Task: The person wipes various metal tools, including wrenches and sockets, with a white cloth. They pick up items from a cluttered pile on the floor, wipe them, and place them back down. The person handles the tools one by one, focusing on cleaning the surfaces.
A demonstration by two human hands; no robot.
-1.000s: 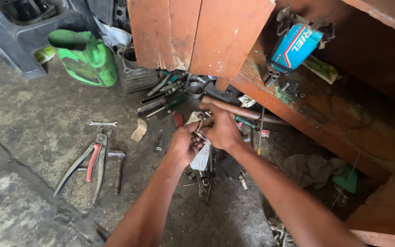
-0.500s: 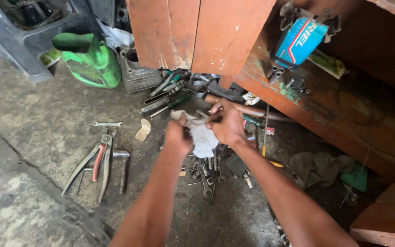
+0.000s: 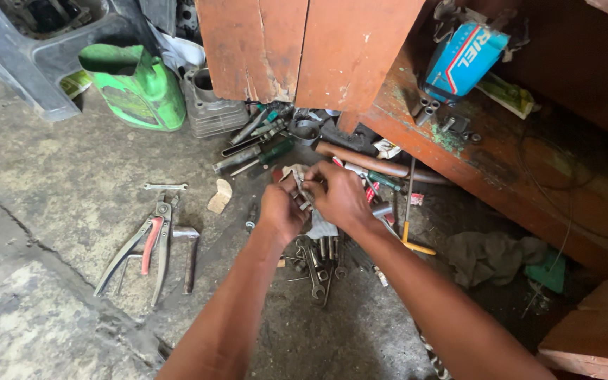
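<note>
**Both hands on a small metal part over the tool pile**

My left hand point(image 3: 281, 211) and right hand point(image 3: 339, 197) are close together above the concrete floor point(image 3: 58, 176), fingers curled around a small metal part point(image 3: 302, 197) pinched between them; what the piece is, I cannot tell. A pale rag point(image 3: 321, 226) hangs just under my right palm. Directly below lie wrenches point(image 3: 316, 271) in a loose heap. Off to the left, well apart, large pliers with a red handle point(image 3: 142, 246) lie flat beside a small hammer point(image 3: 188, 250). Up ahead, a green plastic jug point(image 3: 138, 88) stands next to a finned metal cylinder point(image 3: 209, 109). Screwdrivers point(image 3: 255, 144) are scattered under the rust-red wooden cabinet point(image 3: 311, 49). On its shelf to my right sits a blue carton point(image 3: 462, 63). A grey cloth point(image 3: 490, 255) lies crumpled on the floor near my right forearm.
</note>
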